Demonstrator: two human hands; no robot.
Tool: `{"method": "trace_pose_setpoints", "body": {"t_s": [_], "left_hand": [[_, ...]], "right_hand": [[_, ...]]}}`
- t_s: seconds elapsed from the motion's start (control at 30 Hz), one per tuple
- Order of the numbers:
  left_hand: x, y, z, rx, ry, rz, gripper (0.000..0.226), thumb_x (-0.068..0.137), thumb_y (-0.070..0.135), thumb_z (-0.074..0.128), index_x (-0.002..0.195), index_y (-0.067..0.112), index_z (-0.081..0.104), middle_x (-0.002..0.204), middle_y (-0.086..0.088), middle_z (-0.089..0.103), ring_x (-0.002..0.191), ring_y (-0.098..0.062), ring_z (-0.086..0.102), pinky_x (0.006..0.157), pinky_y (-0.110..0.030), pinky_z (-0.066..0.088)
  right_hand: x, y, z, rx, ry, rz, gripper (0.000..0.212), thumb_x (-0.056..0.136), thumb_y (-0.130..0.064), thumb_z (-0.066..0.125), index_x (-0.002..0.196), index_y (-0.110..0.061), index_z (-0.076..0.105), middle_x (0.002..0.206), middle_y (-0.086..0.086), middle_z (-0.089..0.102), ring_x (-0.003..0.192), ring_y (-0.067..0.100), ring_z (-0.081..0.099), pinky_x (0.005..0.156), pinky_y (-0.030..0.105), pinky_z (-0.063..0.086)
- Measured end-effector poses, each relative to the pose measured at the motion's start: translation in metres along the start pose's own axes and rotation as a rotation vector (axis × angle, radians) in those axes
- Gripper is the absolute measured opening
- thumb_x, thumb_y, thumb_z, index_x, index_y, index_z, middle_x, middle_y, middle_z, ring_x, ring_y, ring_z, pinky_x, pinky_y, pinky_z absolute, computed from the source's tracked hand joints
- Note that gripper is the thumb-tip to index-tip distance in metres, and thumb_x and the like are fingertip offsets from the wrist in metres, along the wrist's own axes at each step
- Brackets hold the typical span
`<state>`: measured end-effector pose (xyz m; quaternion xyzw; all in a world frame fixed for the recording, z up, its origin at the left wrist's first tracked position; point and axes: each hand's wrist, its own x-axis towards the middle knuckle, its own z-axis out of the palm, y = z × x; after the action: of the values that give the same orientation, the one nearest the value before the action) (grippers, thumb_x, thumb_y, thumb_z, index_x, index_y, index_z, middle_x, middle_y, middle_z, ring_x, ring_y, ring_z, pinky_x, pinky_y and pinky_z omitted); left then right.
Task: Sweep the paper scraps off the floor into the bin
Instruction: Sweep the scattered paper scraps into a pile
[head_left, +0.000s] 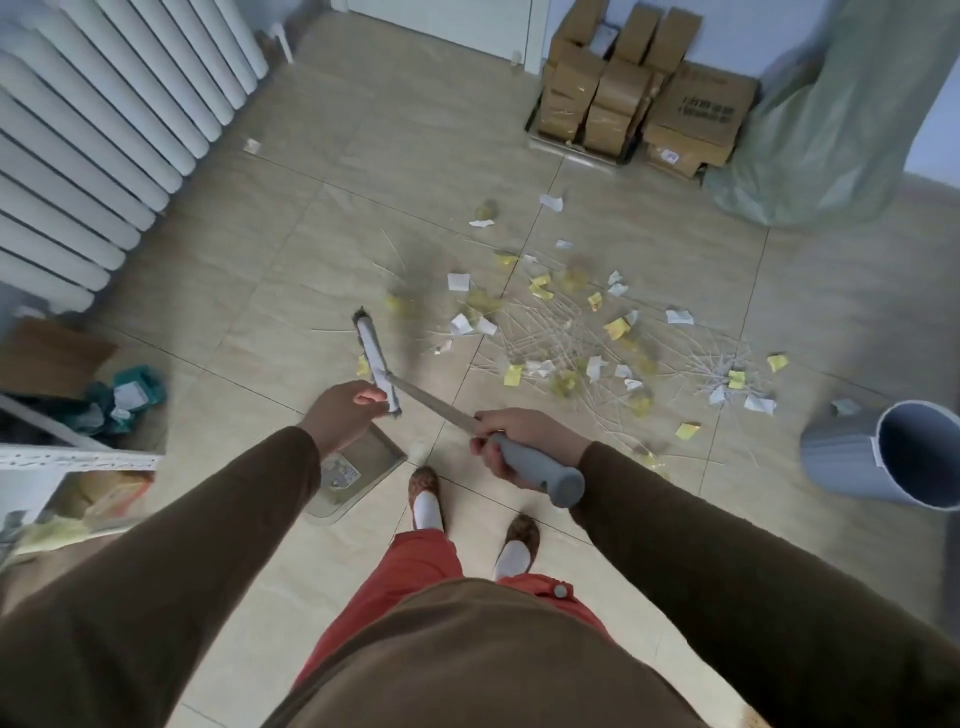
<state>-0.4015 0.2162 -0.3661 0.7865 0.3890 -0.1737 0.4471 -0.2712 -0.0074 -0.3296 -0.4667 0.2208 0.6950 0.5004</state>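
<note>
Yellow and white paper scraps (571, 332) lie scattered over the tiled floor ahead of me, mostly centre and right. My right hand (519, 441) grips the grey handle of a broom (545, 473). Its metal shaft runs up-left to the white broom head (375, 358), whose bristles are blurred at the left edge of the scraps. My left hand (343, 413) is closed just beside the near end of the broom head, directly above a translucent grey dustpan (363, 473) that it seems to hold by a hidden handle. The grey bin (852, 467) sits tilted at the far right, mouth towards me.
A white radiator (104, 130) lines the left wall. Stacked cardboard boxes (639, 93) and a green plastic sack (831, 114) stand at the back right. Shelving with clutter and a teal bag (130, 395) sits at the left. My slippered feet (467, 514) are below the broom.
</note>
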Motion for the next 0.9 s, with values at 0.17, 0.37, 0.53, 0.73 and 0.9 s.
{"method": "trace_pose_setpoints", "body": {"t_s": [0.17,0.37,0.53,0.73,0.9], "left_hand": [[0.022,-0.025,-0.040,-0.040,0.017,-0.037,0.025,0.093,0.022,0.063,0.116,0.014,0.069,0.121,-0.005,0.068,0.112,-0.021,0.062,0.093,-0.034,0.044],[0.062,-0.048,-0.086,-0.047,0.039,-0.060,0.021,0.093,0.025,0.063,0.112,0.016,0.068,0.118,-0.004,0.068,0.108,-0.018,0.061,0.090,-0.032,0.042],[0.083,-0.045,-0.099,-0.058,-0.007,-0.081,0.024,0.093,0.023,0.063,0.114,0.015,0.068,0.122,-0.005,0.068,0.112,-0.020,0.061,0.100,-0.037,0.045],[0.108,-0.012,-0.100,-0.099,-0.025,-0.068,0.027,0.093,0.024,0.062,0.117,0.013,0.068,0.122,-0.006,0.067,0.113,-0.021,0.060,0.100,-0.038,0.045],[0.132,0.014,-0.101,-0.082,0.001,-0.097,0.027,0.094,0.022,0.061,0.117,0.012,0.068,0.123,-0.007,0.067,0.113,-0.021,0.060,0.097,-0.035,0.044]], "right_hand": [[0.103,-0.035,0.068,0.255,-0.169,0.060,0.009,0.096,-0.008,0.040,0.100,-0.002,0.046,0.082,0.012,0.048,0.040,0.011,0.054,0.040,0.018,0.051],[0.146,-0.089,0.083,0.307,-0.039,-0.012,0.016,0.098,-0.006,0.041,0.110,0.001,0.047,0.091,0.015,0.051,0.036,0.011,0.052,0.039,0.016,0.050],[0.106,-0.111,0.038,0.300,0.219,-0.086,0.016,0.098,-0.005,0.041,0.114,-0.003,0.044,0.091,0.017,0.051,0.035,0.011,0.050,0.037,0.017,0.049],[0.045,-0.115,0.035,0.186,0.256,-0.098,0.008,0.100,-0.009,0.043,0.107,-0.006,0.046,0.080,0.013,0.052,0.036,0.008,0.046,0.033,0.016,0.045],[0.048,-0.146,0.043,0.218,0.066,-0.052,0.013,0.101,-0.011,0.046,0.113,-0.011,0.045,0.078,0.011,0.054,0.040,0.006,0.046,0.035,0.015,0.045]]}}
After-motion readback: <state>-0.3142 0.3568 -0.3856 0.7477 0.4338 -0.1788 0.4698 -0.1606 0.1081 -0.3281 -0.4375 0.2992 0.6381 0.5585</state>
